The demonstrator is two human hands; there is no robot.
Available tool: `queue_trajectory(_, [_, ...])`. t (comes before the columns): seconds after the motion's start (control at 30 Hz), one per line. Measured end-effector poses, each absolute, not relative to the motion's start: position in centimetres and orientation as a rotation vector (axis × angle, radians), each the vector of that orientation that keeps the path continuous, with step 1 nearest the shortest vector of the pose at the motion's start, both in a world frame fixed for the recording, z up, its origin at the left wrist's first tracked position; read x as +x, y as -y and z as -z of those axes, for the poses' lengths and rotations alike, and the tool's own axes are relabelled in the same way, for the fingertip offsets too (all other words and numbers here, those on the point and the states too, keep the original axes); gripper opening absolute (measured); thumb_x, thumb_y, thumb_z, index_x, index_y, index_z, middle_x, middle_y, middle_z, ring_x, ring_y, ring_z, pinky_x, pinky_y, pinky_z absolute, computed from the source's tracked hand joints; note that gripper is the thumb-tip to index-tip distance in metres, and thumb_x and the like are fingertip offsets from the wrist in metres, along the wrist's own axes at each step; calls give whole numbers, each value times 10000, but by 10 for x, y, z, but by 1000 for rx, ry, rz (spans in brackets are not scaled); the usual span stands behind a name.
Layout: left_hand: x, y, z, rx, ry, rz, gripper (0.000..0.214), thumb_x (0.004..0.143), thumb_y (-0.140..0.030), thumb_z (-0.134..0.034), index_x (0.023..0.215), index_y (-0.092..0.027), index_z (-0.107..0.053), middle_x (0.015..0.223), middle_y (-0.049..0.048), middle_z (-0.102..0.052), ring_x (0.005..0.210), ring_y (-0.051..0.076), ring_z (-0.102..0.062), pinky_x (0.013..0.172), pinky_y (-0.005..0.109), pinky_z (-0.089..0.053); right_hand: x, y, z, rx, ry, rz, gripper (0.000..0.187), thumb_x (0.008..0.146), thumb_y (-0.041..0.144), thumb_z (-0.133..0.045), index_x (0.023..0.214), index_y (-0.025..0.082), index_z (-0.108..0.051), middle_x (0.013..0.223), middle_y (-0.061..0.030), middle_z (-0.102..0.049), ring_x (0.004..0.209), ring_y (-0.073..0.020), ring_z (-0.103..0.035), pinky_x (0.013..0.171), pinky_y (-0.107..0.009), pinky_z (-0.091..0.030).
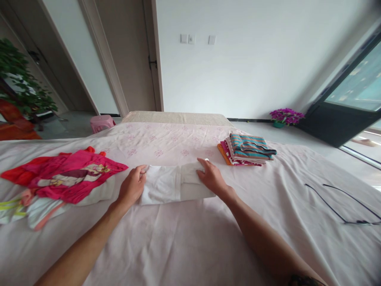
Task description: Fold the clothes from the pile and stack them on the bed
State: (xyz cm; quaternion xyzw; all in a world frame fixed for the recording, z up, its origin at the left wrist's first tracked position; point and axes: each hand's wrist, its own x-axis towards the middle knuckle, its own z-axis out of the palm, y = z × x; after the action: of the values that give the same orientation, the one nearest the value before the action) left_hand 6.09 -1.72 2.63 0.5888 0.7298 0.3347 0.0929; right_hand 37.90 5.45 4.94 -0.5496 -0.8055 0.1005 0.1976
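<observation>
A white piece of clothing (163,182), folded into a flat strip, lies on the bed in front of me. Its right part looks slightly greyer, with a seam across the middle. At its left end my left hand (133,186) is closed, fingers curled around the edge of the cloth. My right hand (212,178) rests over the right end, with thumb and forefinger apart and touching the fabric. The other fingers of that hand are partly hidden.
Left of me lies a loose heap of clothes with a pink printed garment (80,176) on top. At the far right sits a folded stack with a striped garment (250,145) uppermost. Eyeglasses (354,220) lie on the pale bedsheet (184,242). A pink stool (101,123) stands beyond.
</observation>
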Motion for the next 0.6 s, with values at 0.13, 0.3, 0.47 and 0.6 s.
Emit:
queue_trajectory(0.13, [103,19,-42,1932,-1938,-1106,316,897,-294,-440,1118,-201,-647,1078,86,-693,942,203,-660,855,322,-500,397,-55,-58,-1790,2253,-2,443,889,252,-611,1326,190,-564,1227,-142,-592,1097,-284,-576,846,-349,-454])
queue_trajectory(0.3, [132,19,-39,1729,-1698,-954,314,890,-325,-468,1118,-209,-650,917,45,-713,801,179,-683,729,294,-525,372,-43,-58,-1518,2479,-61,175,889,351,-659,1024,248,-700,1063,-70,-653,1034,-229,-583,826,-305,-427])
queue_trajectory(0.47, [134,14,-29,1395,-1606,-838,467,868,-410,-529,1250,-145,-573,989,95,-692,843,218,-703,617,286,-528,339,-40,-58,-1491,2541,-277,137,820,324,-699,923,234,-701,965,-43,-698,974,-232,-614,749,-292,-415])
queue_trajectory(0.6, [138,14,-36,1254,-1499,-896,606,839,-559,-573,1269,-132,-577,1042,121,-699,912,246,-690,678,308,-532,326,-36,-56,-1352,2461,-434,124,844,296,-662,934,219,-702,931,-41,-716,943,-211,-627,781,-281,-418])
